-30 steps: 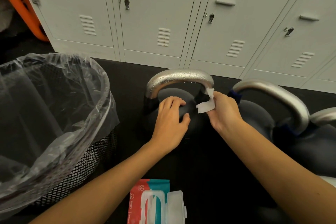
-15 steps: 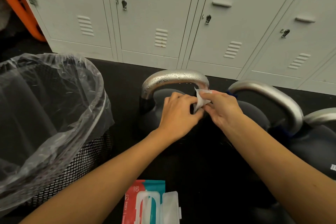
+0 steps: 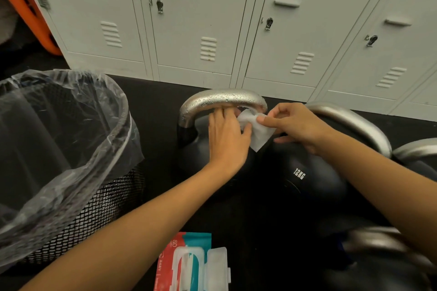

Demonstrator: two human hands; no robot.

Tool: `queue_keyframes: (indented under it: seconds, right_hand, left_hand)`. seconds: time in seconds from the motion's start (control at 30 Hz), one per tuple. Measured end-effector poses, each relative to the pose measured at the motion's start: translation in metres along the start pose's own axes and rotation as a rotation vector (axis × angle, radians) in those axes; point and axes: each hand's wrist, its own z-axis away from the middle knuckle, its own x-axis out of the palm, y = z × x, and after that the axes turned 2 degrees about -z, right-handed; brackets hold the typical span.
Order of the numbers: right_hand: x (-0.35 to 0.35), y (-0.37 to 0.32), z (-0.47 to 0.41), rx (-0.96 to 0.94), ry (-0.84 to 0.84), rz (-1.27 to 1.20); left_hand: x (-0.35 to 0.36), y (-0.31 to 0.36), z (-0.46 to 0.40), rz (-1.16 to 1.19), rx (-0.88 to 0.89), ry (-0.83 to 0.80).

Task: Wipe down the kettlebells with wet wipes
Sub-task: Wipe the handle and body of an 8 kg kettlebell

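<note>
The wipe, pinched between both hands, looks like thin, soft white cloth-like paper, matt and creased. Just above the grip, the kettlebell handle is brushed silver metal beaded with water drops; the body below is smooth matt black. Left of the grip, the bin is black wire mesh lined with glossy, crinkled clear plastic. The lockers are smooth painted grey metal.

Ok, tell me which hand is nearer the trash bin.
Left. The left hand lies on the kettlebell next to the trash bin. The right hand pinches the wet wipe farther to the right.
</note>
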Motion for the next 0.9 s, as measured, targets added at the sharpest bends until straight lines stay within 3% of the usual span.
queue_keyframes:
  seconds: [0.17, 0.33, 0.6, 0.77, 0.9]
  right_hand:
    - [0.006, 0.004, -0.005, -0.055, -0.011, -0.108]
    - [0.01, 0.009, -0.004, -0.05, 0.017, -0.139]
    - [-0.005, 0.006, -0.002, -0.034, -0.039, -0.131]
    - [-0.012, 0.0, -0.007, -0.004, 0.091, -0.202]
    - [-0.007, -0.004, -0.008, 0.011, -0.013, -0.214]
  left_hand:
    - [0.002, 0.017, 0.029, 0.174, -0.114, 0.114]
    - [0.008, 0.025, 0.038, 0.278, -0.1, -0.094]
    - [0.02, 0.029, 0.024, 0.171, -0.11, -0.37]
    - [0.024, 0.03, 0.008, 0.088, -0.103, -0.388]
    - [0.027, 0.029, 0.017, -0.012, -0.037, -0.391]
